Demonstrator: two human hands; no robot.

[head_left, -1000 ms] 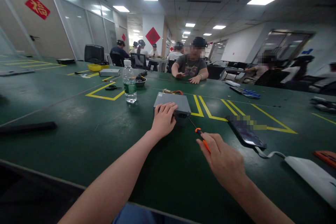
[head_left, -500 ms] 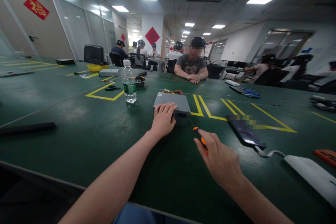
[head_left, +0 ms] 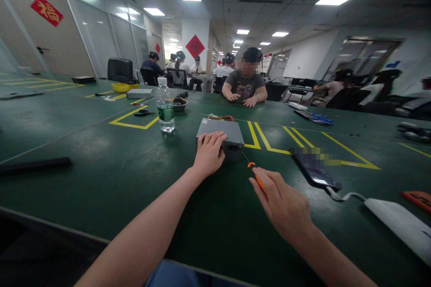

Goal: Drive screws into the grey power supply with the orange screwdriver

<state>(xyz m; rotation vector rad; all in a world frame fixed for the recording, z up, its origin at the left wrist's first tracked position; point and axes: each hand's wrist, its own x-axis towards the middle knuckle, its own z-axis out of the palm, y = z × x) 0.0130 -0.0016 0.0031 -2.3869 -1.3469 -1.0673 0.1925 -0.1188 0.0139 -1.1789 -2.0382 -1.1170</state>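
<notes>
A grey metal computer power supply (head_left: 229, 131) lies on the green table (head_left: 134, 197), its socket side toward me and a bundle of coloured wires at its back. My left hand (head_left: 209, 150) grips its near left part, fingers over the top and thumb against the front face. In my right hand (head_left: 283, 197) is an orange and black screwdriver (head_left: 257, 175), its handle held in curled fingers. The thin shaft points up and left to the power supply's lower right front corner; whether the tip touches a screw is too small to tell.
Left of the power supply stands a water bottle (head_left: 166, 107), with a metal bowl (head_left: 180, 106) behind it. A phone (head_left: 314, 168), cabled to a white power bank (head_left: 400, 224), lies to the right. Across the table sits a person (head_left: 245, 83). Yellow tape (head_left: 272, 145) marks the tabletop.
My right hand and the screwdriver handle have turned slightly. The left hand and the power supply stay in place. The person opposite has moved their hands apart.
</notes>
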